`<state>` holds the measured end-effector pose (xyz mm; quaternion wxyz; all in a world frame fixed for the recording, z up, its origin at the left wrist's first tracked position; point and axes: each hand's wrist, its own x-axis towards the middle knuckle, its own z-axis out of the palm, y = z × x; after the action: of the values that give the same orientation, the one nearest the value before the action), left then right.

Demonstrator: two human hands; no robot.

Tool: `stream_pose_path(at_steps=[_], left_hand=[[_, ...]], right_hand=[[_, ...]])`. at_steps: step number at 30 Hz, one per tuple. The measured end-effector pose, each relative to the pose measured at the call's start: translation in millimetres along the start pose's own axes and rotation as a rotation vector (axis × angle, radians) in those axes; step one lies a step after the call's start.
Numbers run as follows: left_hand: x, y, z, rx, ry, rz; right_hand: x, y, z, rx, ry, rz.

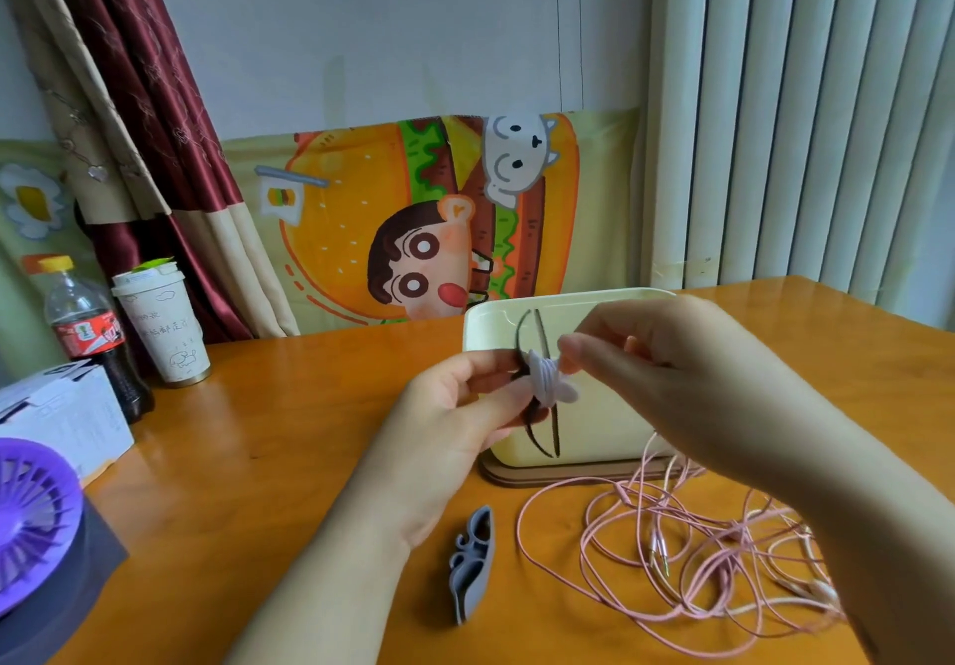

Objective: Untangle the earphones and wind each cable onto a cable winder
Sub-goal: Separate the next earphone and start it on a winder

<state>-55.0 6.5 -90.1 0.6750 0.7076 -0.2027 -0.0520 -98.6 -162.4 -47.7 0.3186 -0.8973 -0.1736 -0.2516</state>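
Left hand (455, 406) and right hand (672, 354), raised over the desk (258, 432), both have their grip clamped on the lilac winder (550, 377), which carries black cable (556, 429). Pink cables (656, 545) lie tangled toward the desk's right edge, with the spare winder (473, 561) beside them and the cream box (594, 432) behind the hands.

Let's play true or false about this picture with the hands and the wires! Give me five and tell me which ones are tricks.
1. The left hand and the right hand hold a pale winder with dark cable on it. True.
2. The pink cables are wound up neatly. False: they lie loose and tangled on the table.
3. A grey winder lies on the table with no cable on it. True.
4. The cola bottle has a blue cap. False: its cap is yellow.
5. The fan at the left edge is purple. True.
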Motion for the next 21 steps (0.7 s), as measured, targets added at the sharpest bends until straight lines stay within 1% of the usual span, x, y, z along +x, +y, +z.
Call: stream_pose_path(at_steps=[4, 11, 15, 18, 21], left_hand=[[0, 0, -2, 0.066, -0.137, -0.017], [1, -1, -11, 0.157, -0.233, -0.01], [0, 1, -16, 0.157, -0.306, 0.003], [0, 4, -19, 0.218, -0.342, 0.078], [1, 5, -19, 0.146, -0.401, 0.124]], right_hand=[[1, 6, -6, -0.002, 0.049, 0.006], [1, 8, -12, -0.015, 0.058, -0.018], [2, 13, -9, 0.007, 0.07, -0.023], [2, 17, -10, 0.139, 0.074, -0.035], [4, 22, -9, 0.388, 0.056, 0.024]])
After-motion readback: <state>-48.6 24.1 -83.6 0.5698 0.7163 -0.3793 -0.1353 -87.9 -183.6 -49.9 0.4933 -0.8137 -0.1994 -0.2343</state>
